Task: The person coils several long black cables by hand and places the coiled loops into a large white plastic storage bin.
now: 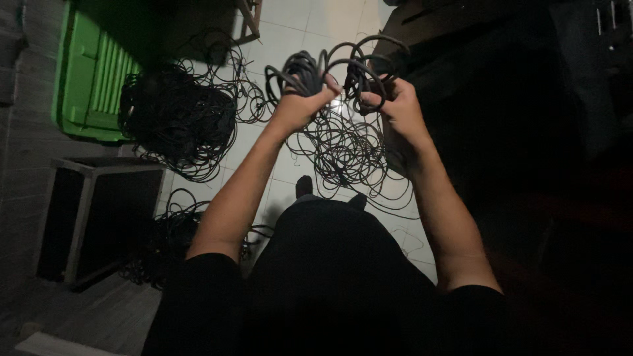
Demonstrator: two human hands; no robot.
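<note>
Item: black cable bundle (330,69), limp and light by our judgement, tangle-prone, raised above the tiled floor (290,26), our left hand (300,102) and right hand (395,105) clenched around its gathered loops.

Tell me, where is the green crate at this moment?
In the head view, the green crate stands on the floor at the upper left, beside the big heap of black cables and beyond the dark box.
</note>
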